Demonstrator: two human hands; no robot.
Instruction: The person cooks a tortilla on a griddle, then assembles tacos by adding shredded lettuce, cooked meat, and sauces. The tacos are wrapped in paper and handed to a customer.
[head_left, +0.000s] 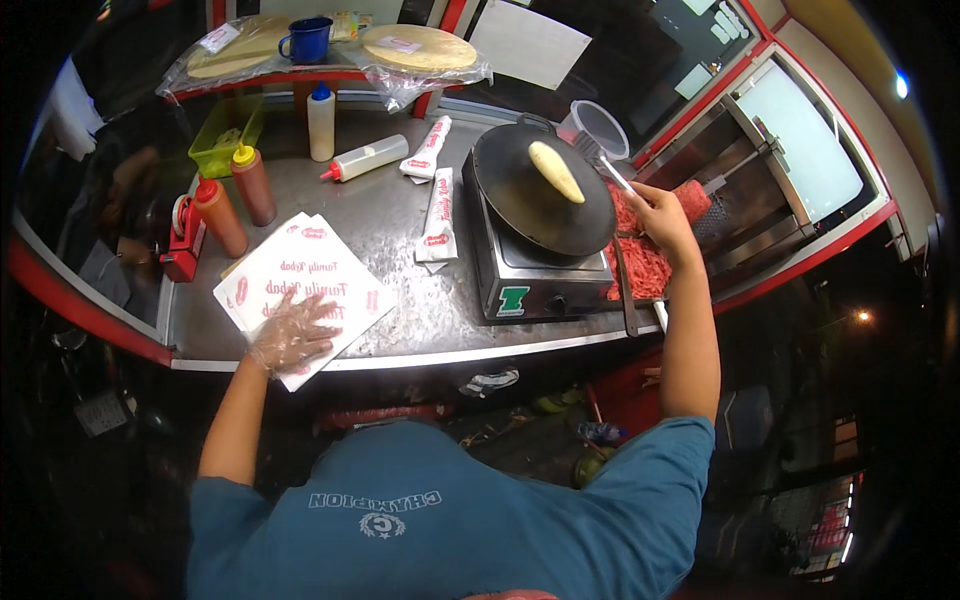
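Note:
My left hand (297, 335), in a clear plastic glove, lies flat with fingers spread on a stack of white printed paper wrappers (335, 270) at the counter's front left. My right hand (660, 222) is closed round the handle of a metal spatula (600, 160), its slotted head at the right rim of a black griddle pan (500, 205). A rolled flatbread (556, 172) lies on the pan, apart from the spatula. Under the pan stands a gas stove (535, 285). Two wrapped rolls in printed paper, one being this wrapped kebab (438, 215), lie left of the stove.
Right of the stove, shredded red meat (640, 265) lies beside a long knife (626, 290) and a vertical grill (765, 170). Sauce bottles (253, 185), a green basket (225, 133) and a red tape dispenser (183, 240) stand at left. A shelf holds a blue mug (308, 42) and round boards (420, 47).

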